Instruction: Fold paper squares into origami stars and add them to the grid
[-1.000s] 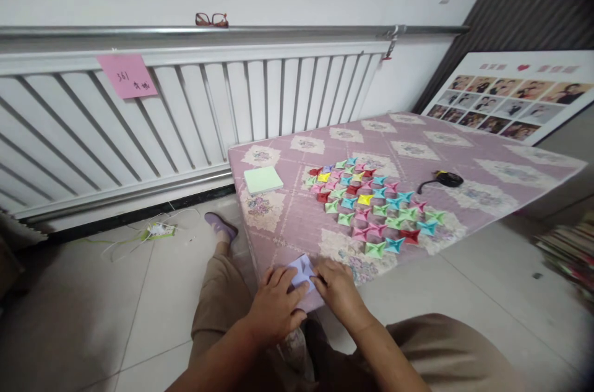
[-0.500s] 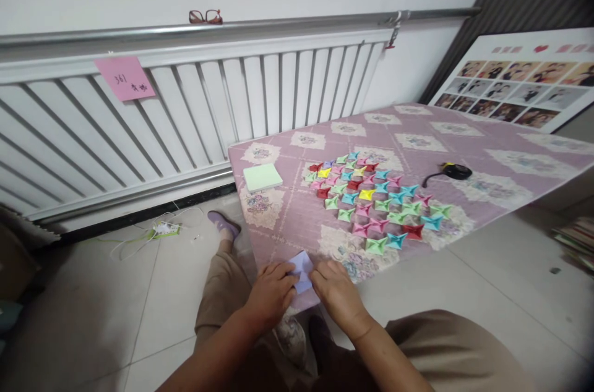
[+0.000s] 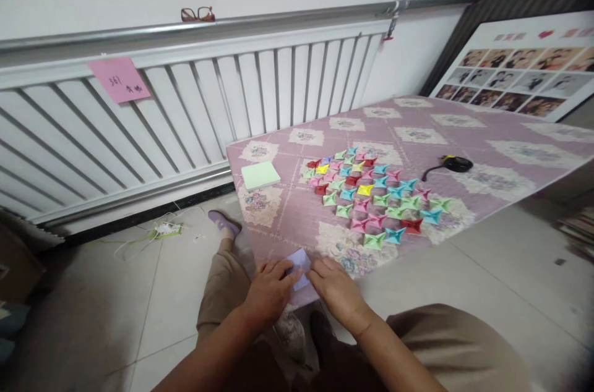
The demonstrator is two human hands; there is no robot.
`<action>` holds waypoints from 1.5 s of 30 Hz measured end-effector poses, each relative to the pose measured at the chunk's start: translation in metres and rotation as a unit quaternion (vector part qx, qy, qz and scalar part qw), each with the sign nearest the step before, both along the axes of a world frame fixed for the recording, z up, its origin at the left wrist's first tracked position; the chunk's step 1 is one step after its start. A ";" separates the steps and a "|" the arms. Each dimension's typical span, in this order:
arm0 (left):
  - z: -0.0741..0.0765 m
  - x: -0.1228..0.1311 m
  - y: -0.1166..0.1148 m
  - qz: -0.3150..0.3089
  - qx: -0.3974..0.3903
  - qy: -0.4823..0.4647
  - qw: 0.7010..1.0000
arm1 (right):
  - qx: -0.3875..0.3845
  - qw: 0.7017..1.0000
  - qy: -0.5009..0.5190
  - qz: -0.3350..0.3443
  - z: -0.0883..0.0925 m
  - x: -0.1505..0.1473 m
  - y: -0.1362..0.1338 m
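At the lower centre of the frame, the left hand (image 3: pixel 269 293) and right hand (image 3: pixel 336 290), both half-curled, pinched a lavender paper (image 3: pixel 301 265) at the near edge of the surface (image 3: pixel 464 151). Many folded stars (image 3: pixel 371 194) lay finished mid-frame; this sheet looked only partly folded. A green pad (image 3: pixel 260 175) lay left of them.

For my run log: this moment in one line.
left hand: on lavender paper | right hand: on lavender paper | paper: table near edge | beyond: folded stars, green notepad
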State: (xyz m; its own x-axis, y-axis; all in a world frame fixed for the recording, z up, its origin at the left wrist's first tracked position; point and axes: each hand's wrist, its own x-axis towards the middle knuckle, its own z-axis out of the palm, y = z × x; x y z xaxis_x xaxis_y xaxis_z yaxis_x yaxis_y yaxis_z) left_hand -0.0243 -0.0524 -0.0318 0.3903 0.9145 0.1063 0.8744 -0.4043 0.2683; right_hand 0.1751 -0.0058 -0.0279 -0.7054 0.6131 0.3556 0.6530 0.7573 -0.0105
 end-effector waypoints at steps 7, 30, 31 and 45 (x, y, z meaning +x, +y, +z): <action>-0.001 -0.001 -0.001 -0.011 -0.003 0.023 1.000 | 0.004 1.000 -0.003 -0.003 0.001 0.002 -0.004; -0.001 -0.009 -0.003 -0.067 0.009 0.048 0.997 | -0.008 0.992 0.114 -0.043 0.000 0.021 -0.025; -0.001 -0.009 -0.003 -0.067 0.008 0.048 0.997 | -0.004 0.992 0.121 -0.043 0.001 0.016 -0.027; -0.012 -0.018 -0.004 -0.097 0.011 0.043 0.994 | -0.015 0.996 0.083 -0.036 -0.024 -0.013 -0.040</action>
State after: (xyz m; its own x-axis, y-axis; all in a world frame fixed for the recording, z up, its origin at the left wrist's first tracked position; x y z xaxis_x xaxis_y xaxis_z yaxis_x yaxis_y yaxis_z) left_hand -0.0423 -0.0567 -0.0434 0.5675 0.8191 0.0839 0.7986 -0.5723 0.1862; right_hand 0.1617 -0.0457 -0.0522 -0.5927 0.6719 0.4442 0.6927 0.7066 -0.1445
